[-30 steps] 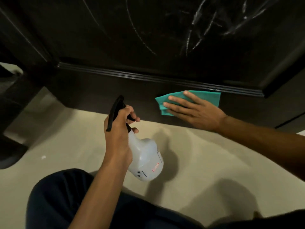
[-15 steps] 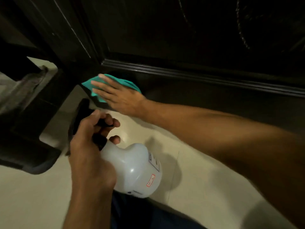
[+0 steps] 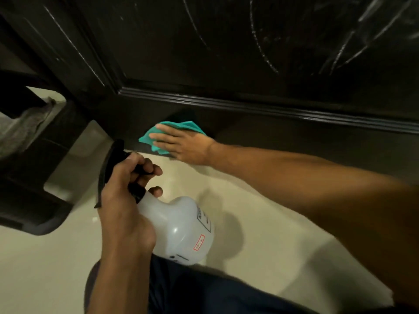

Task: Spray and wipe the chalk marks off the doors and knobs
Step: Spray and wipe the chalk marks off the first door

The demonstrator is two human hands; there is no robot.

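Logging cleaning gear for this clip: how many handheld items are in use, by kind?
Spray bottle: 1, gripped by the left hand
Teal cloth: 1, pressed flat on the door by the right hand
Total: 2

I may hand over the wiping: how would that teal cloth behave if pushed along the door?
The teal cloth looks thin and floppy: it lies bunched in folds under the right hand. It would likely slide easily on the door, whose dark surface looks smooth, but crumple unless pressed flat.
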